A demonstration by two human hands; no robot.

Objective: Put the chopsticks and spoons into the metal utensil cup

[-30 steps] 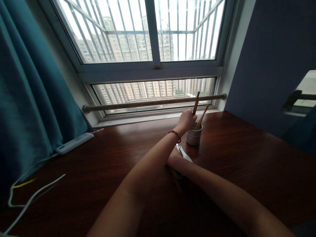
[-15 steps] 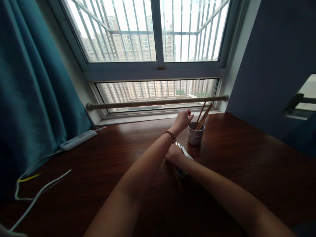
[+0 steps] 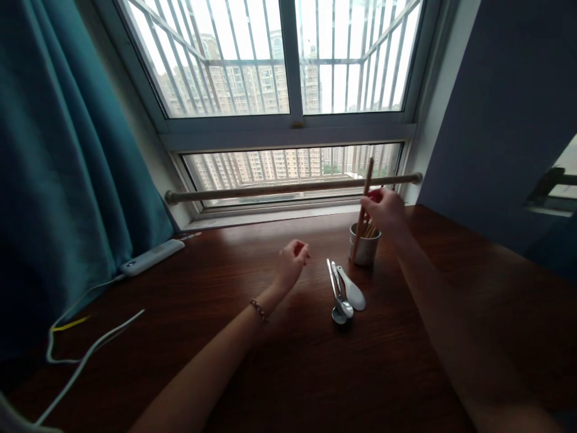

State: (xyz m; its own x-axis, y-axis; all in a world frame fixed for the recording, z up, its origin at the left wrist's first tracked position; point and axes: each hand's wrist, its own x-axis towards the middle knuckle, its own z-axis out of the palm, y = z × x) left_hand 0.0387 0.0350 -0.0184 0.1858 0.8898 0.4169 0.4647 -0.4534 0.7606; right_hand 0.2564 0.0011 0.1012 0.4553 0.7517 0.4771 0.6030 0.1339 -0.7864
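Worktop (image 3: pixel 225 264) beneath a barred window (image 3: pixel 225 78): one cup (image 3: pixel 367 251) near the far edge, bunched chopsticks (image 3: pixel 371 230) inside, uncountable; three spoons (image 3: pixel 347 308) nearby. Left hand (image 3: pixel 291 264) loosely half-curled; near-upright chopsticks (image 3: pixel 368 174), number unclear, in the right hand's (image 3: pixel 388 207) pinch.

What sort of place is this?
Likely a room in an upper-floor home: a teal curtain hangs beside a barred window that looks out on tall apartment-style buildings, and a cup of chopsticks stands on a wooden table.
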